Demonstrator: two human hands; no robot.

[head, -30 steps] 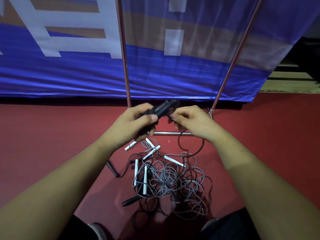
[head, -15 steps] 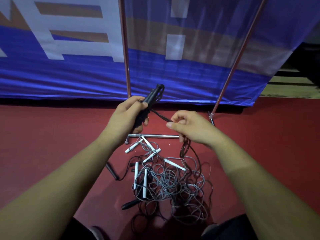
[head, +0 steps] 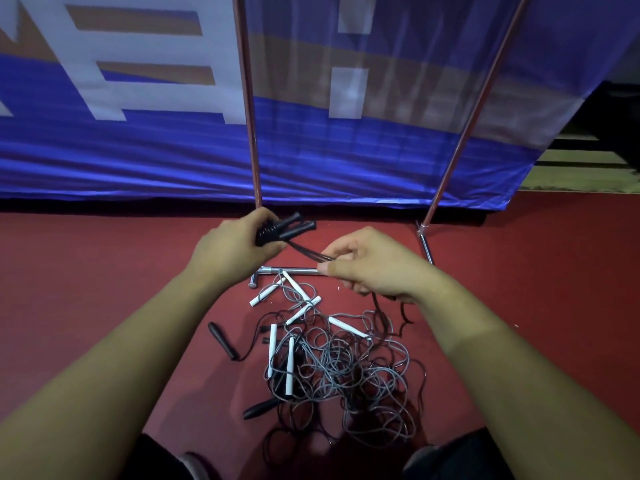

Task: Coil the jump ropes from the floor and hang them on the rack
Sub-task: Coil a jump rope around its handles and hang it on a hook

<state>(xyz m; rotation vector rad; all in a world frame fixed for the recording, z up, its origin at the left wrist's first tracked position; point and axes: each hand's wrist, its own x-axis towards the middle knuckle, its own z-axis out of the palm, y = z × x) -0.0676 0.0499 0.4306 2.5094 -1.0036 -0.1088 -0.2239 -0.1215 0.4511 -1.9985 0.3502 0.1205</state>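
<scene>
We see the left hand (head: pixel 235 247) up over the red floor (head: pixel 104 289). Its grip is closed tight round two black handles (head: pixel 294 225), and their ends stick out past the fingers toward the blue banner (head: pixel 346 161).

A few strands of black rope (head: pixel 304 252) run from those handles across to the right hand (head: pixel 370 268). The right hand's grip is a pinch: the thumb and fingers are curled and squeeze the strands together. Below that hand more black rope hangs down toward the floor.

Under both hands we see a messy pile of ropes (head: pixel 346 368) on the floor, grey ones and black ones all tangled up. Some white handles (head: pixel 290 365) lie in the pile and near its far edge. One black handle on the floor (head: pixel 223 346) lies off to the left of the pile, and another black one (head: pixel 259 408) lies at the near side.

The rack stands just past the pile. We see its two thin poles, the left pole (head: pixel 247 98) and the right pole (head: pixel 474 112), going up in front of the banner, and its shiny bottom bar (head: pixel 294 270) lying on the floor.
</scene>
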